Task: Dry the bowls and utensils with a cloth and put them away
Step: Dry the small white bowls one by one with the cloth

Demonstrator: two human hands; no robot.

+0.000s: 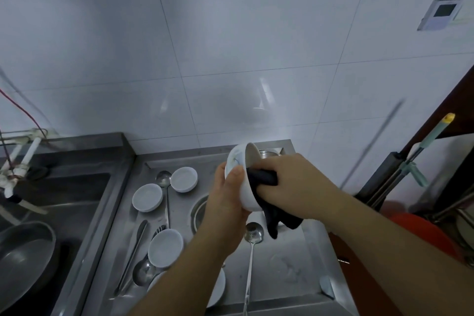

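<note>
Centrally, above the steel tabletop, a white bowl is held tilted on its side, its mouth turned to the right; the grip of the left hand is clamped around its outer wall. A dark cloth is pinched in the right hand and pressed at the bowl's rim, part of it hanging below. Small white dishes, a ladle and spoons are laid on the tabletop underneath.
</note>
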